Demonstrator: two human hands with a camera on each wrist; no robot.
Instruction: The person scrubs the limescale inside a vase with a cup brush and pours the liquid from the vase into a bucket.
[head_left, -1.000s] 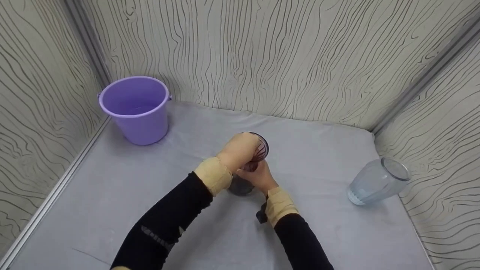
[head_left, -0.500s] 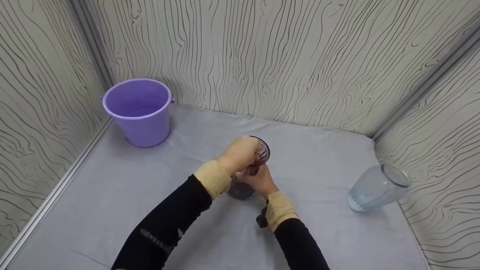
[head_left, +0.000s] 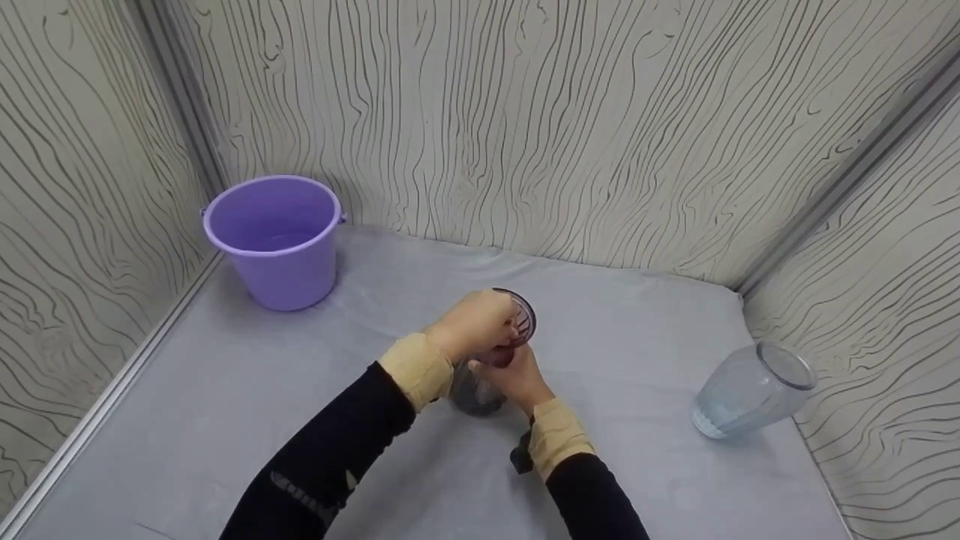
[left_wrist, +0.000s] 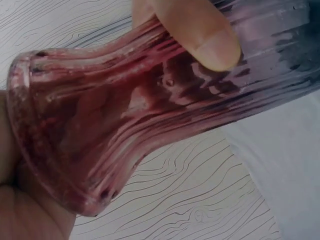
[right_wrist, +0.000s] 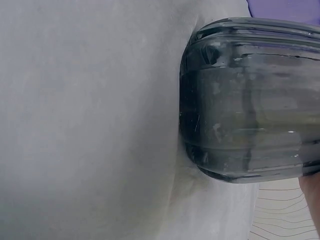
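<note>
A ribbed glass vase [head_left: 475, 395] has a smoky grey body and a purplish-red flared neck. My right hand [head_left: 519, 379] grips it just below the mouth, thumb across the near side. Over the left part of the rim, my left hand [head_left: 476, 324] has its fingers curled at the mouth; their tips are hidden. In the left wrist view, the red flared neck [left_wrist: 95, 125] spans the frame, with a thumb [left_wrist: 220, 50] pressed on the glass. The right wrist view shows the thick grey base [right_wrist: 235, 110] at the cloth; whether it touches is unclear.
A pale blue, clear glass vase [head_left: 750, 394] stands at the right. At the back left is a purple bucket [head_left: 289, 279]. Grey cloth [head_left: 630, 337] covers the table, and wood-patterned panels [head_left: 465, 112] enclose its back and sides.
The whole scene sits slightly lower in the head view. Both hands stay at the vase's neck and mouth, with little visible change in their hold.
</note>
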